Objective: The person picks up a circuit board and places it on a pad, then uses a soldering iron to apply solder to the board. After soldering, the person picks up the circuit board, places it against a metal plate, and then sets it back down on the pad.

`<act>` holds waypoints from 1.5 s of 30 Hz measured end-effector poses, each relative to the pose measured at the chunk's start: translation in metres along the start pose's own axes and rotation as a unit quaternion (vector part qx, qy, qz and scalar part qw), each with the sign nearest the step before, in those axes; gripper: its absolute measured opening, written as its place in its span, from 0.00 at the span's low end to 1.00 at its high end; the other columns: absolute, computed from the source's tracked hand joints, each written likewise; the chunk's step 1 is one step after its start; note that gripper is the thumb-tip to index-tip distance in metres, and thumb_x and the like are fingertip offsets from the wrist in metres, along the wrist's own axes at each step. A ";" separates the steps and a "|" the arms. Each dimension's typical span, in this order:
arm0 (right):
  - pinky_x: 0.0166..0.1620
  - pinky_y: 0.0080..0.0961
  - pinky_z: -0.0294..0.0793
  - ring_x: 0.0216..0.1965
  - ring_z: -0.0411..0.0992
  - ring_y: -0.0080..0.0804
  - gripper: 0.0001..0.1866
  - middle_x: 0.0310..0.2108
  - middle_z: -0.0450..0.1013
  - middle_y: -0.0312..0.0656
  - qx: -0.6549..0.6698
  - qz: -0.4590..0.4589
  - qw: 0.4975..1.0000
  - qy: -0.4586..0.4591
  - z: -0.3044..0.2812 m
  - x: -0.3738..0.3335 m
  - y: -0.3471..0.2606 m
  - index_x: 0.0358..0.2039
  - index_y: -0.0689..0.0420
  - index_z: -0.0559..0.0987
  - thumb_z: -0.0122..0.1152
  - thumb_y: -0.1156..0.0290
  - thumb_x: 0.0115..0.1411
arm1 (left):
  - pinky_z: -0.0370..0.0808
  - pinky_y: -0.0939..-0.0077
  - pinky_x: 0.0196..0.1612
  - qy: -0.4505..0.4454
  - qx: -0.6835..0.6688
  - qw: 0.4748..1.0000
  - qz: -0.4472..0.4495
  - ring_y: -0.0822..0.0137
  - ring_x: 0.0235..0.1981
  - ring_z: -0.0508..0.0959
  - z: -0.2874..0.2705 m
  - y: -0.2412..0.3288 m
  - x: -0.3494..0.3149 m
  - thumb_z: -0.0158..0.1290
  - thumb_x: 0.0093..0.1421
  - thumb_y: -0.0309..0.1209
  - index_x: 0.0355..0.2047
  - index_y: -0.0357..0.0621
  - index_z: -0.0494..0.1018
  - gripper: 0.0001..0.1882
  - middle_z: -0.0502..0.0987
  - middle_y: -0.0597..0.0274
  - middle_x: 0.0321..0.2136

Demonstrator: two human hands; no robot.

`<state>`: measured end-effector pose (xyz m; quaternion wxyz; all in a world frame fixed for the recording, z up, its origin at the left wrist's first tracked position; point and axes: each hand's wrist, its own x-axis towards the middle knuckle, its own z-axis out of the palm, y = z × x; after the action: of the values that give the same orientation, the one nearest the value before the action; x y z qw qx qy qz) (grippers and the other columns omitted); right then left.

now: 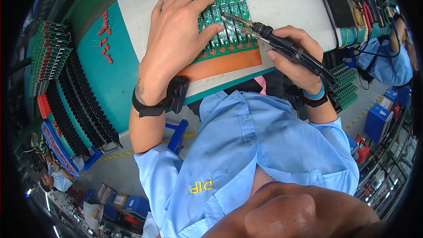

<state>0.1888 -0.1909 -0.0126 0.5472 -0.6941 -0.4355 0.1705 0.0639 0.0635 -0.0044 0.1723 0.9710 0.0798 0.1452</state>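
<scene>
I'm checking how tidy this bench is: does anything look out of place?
The small red components on the green mat, left of the white sheet, lie loose at differing angles, unlike the orderly black strips nearby. That may be normal; nothing else clearly stands out.

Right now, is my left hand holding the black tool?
No, the right hand holds the tool; the left hand lies over the board.

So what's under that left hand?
The left part of the green circuit board panel goes under the left hand, and a white sheet shows beside it. The palm covers whatever is right beneath, so I can't tell what's there.
</scene>
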 end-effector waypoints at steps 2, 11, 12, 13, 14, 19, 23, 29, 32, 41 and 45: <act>0.46 0.20 0.76 0.41 0.77 0.22 0.23 0.40 0.79 0.41 0.010 0.005 1.000 0.006 0.001 0.000 0.000 0.50 0.66 0.78 0.72 0.84 0.53 | 0.66 0.55 0.67 0.002 0.001 1.000 0.000 0.48 0.63 0.72 0.000 0.000 0.000 0.69 0.55 0.39 0.54 0.43 0.80 0.27 0.75 0.51 0.62; 0.45 0.19 0.74 0.41 0.76 0.22 0.23 0.40 0.78 0.42 0.006 -0.057 0.998 0.007 -0.003 -0.002 -0.002 0.50 0.66 0.77 0.71 0.85 0.53 | 0.65 0.55 0.67 0.010 0.017 1.000 0.008 0.48 0.63 0.72 -0.002 -0.001 0.000 0.68 0.56 0.40 0.54 0.43 0.79 0.27 0.75 0.50 0.61; 0.45 0.19 0.74 0.41 0.76 0.22 0.23 0.40 0.78 0.42 0.005 -0.057 0.998 0.008 -0.002 -0.001 -0.003 0.50 0.66 0.77 0.71 0.85 0.53 | 0.65 0.55 0.67 0.012 0.022 1.000 0.009 0.48 0.63 0.72 -0.002 -0.001 0.000 0.68 0.56 0.40 0.55 0.43 0.79 0.27 0.75 0.50 0.61; 0.45 0.19 0.74 0.40 0.76 0.21 0.23 0.40 0.78 0.42 0.012 -0.046 0.999 0.004 -0.001 0.000 -0.003 0.50 0.66 0.77 0.71 0.85 0.53 | 0.65 0.55 0.67 0.013 0.027 1.000 0.010 0.48 0.63 0.72 -0.002 0.000 0.000 0.68 0.56 0.40 0.55 0.43 0.79 0.27 0.75 0.50 0.61; 0.45 0.19 0.74 0.40 0.76 0.21 0.23 0.40 0.78 0.42 0.019 -0.035 0.999 0.000 0.001 0.000 -0.003 0.50 0.66 0.77 0.71 0.85 0.54 | 0.65 0.55 0.67 0.014 0.027 0.999 0.010 0.48 0.63 0.72 -0.004 -0.001 -0.001 0.68 0.56 0.40 0.55 0.43 0.79 0.27 0.75 0.50 0.61; 0.45 0.19 0.75 0.40 0.76 0.22 0.22 0.41 0.79 0.42 0.020 -0.021 1.000 -0.012 0.006 0.004 -0.001 0.50 0.66 0.77 0.71 0.84 0.55 | 0.66 0.56 0.66 0.006 0.005 1.000 -0.002 0.48 0.63 0.72 -0.012 -0.005 -0.003 0.68 0.57 0.40 0.56 0.43 0.78 0.28 0.76 0.49 0.61; 0.46 0.19 0.76 0.40 0.77 0.22 0.22 0.41 0.79 0.42 0.020 -0.010 1.000 -0.012 0.009 0.006 0.000 0.51 0.65 0.77 0.71 0.84 0.56 | 0.67 0.56 0.66 -0.007 0.021 1.000 -0.003 0.47 0.63 0.73 -0.012 -0.007 -0.005 0.67 0.57 0.39 0.56 0.43 0.79 0.27 0.76 0.49 0.60; 0.46 0.20 0.76 0.41 0.78 0.24 0.22 0.41 0.80 0.43 0.001 -0.033 0.999 -0.028 0.009 0.010 0.002 0.51 0.65 0.77 0.71 0.84 0.56 | 0.68 0.55 0.66 -0.008 0.029 0.999 -0.009 0.46 0.62 0.73 -0.013 -0.005 -0.006 0.67 0.57 0.39 0.55 0.44 0.79 0.26 0.76 0.49 0.60; 0.46 0.21 0.77 0.41 0.78 0.24 0.22 0.41 0.80 0.44 -0.006 -0.043 0.998 -0.034 0.008 0.011 0.000 0.51 0.65 0.77 0.71 0.84 0.56 | 0.68 0.55 0.65 -0.004 0.030 1.000 -0.008 0.46 0.62 0.73 -0.013 -0.006 -0.006 0.67 0.57 0.39 0.55 0.44 0.79 0.26 0.76 0.49 0.60; 0.45 0.20 0.76 0.40 0.77 0.24 0.22 0.40 0.79 0.43 -0.004 -0.040 0.999 -0.031 0.008 0.008 0.000 0.50 0.65 0.76 0.71 0.84 0.55 | 0.70 0.55 0.64 -0.002 0.025 1.000 -0.006 0.45 0.61 0.74 -0.012 -0.006 -0.007 0.68 0.57 0.38 0.55 0.42 0.79 0.27 0.77 0.47 0.59; 0.45 0.21 0.76 0.39 0.76 0.24 0.23 0.39 0.79 0.43 0.003 -0.047 0.999 -0.016 0.004 0.009 -0.004 0.51 0.65 0.76 0.71 0.84 0.55 | 0.70 0.55 0.64 -0.005 0.018 1.000 -0.010 0.44 0.61 0.74 -0.013 -0.007 -0.003 0.68 0.56 0.38 0.55 0.42 0.79 0.27 0.76 0.46 0.59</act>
<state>0.1892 -0.1818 -0.0078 0.5495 -0.6685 -0.4759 0.1571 0.0564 0.0729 0.0039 0.1571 0.9738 0.0914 0.1367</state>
